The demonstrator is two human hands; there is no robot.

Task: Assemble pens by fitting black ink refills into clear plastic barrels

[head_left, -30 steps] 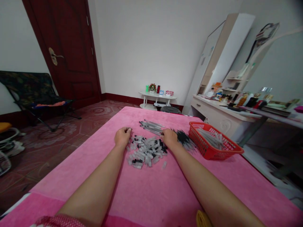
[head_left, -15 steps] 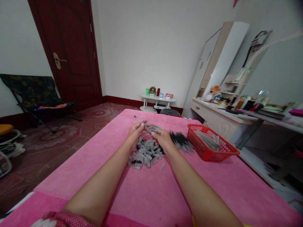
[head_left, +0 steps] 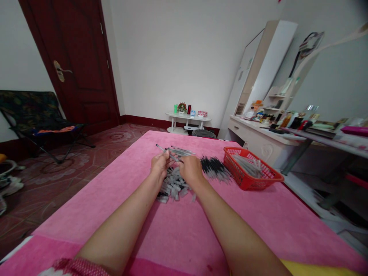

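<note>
The left hand (head_left: 160, 165) has its grip pinched on a clear-barrelled pen (head_left: 174, 157), which slants across above the desk. The right hand (head_left: 191, 168) has its grip folded around the pen's nearer end, the fingertips mostly hidden. The pen should be light, stiff and smooth, apt to roll or slip; the middle of the barrel seems the surest hold, with light pressure, since thin plastic may crack. Just below the hands lies a heap of clear and black pen caps (head_left: 174, 186); just beyond, a row of pens (head_left: 184, 150). To the right, black-tipped refills (head_left: 215, 168) fan out beside a red plastic basket (head_left: 244, 183) holding translucent tubes (head_left: 247, 165). Pink cloth (head_left: 178, 230) covers the desk.
</note>
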